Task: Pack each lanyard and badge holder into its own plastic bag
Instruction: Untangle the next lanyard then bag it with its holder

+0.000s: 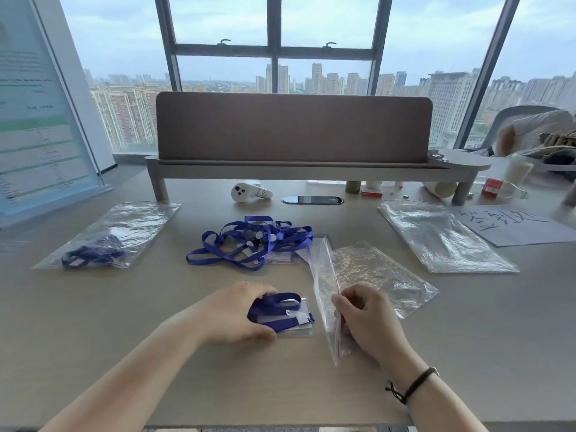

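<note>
Tall windows with a city skyline stand behind a pale wooden desk [93, 307]. At its near edge the left hand [232, 313] curls its fingers and thumb around a folded blue lanyard [277, 310] lying on its clear badge holder [296, 330], pressing the bundle to the desk. Just right of that bundle the right hand [369, 322] pinches the red-striped mouth of an open plastic bag [367, 272], lifting that edge while the rest of the bag lies flat. Beyond the bundle sits a tangled pile of blue lanyards [249, 241] with more badge holders under it. Far left of the bundle lies a packed bag [109, 235] with a lanyard inside. Far right of it rests a stack of empty bags [442, 235], beside a sheet of paper [517, 226] with handwriting.
</note>
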